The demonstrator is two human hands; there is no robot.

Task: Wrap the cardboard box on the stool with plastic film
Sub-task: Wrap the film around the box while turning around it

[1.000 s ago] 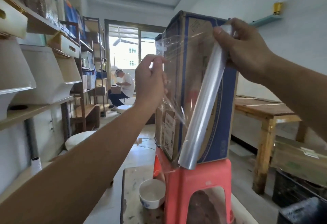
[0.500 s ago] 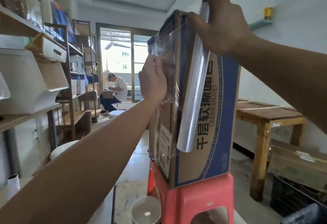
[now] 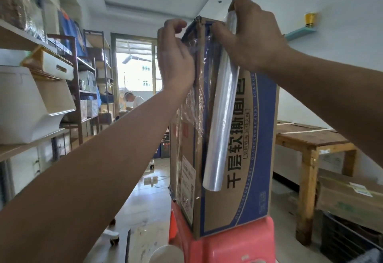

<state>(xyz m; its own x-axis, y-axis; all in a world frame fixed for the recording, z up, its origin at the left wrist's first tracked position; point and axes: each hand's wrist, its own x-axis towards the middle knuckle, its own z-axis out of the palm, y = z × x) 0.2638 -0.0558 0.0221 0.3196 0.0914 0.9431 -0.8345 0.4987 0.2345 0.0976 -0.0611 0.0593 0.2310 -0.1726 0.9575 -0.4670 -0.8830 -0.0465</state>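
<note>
**A:** Obs. log, head view. Where's the cardboard box (image 3: 238, 138)?

**B:** Upright on the red stool (image 3: 232, 246), centre-right of frame. Long side vert., blue-printed face toward the cam.

**A:** Film status?

**B:** The film roll (image 3: 222, 117) is held vert. against the front face, just beside the box's left front edge. Its lower end stops short of the box's base. The plastic film (image 3: 193, 107) runs from the roll round that edge onto the narrow side w/ the label. It is wrinkled there.

**A:** Hands?

**B:** The right hand (image 3: 255, 36) is clenched round the roll's top end at the box's upper rim, thumb lying across the front face. The left hand (image 3: 174, 59) is at the top left corner, palm on the film over the narrow side, fingers curled above the rim. It is prob. pinching the film's loose end; the view is poor at that spot.

**A:** Surroundings?

**B:**
- **Left:** shelves (image 3: 62, 132) w/ white bins (image 3: 24, 105).
- **Right:** a wooden counter (image 3: 310, 138) by the wall, w/ a carton (image 3: 350, 196) near it.
- **Bkgd:** a person (image 3: 132, 101) in a white top near the bright doorway (image 3: 136, 69).
- **Bottom edge:** a white bowl (image 3: 165, 254), just left of the stool.
</note>
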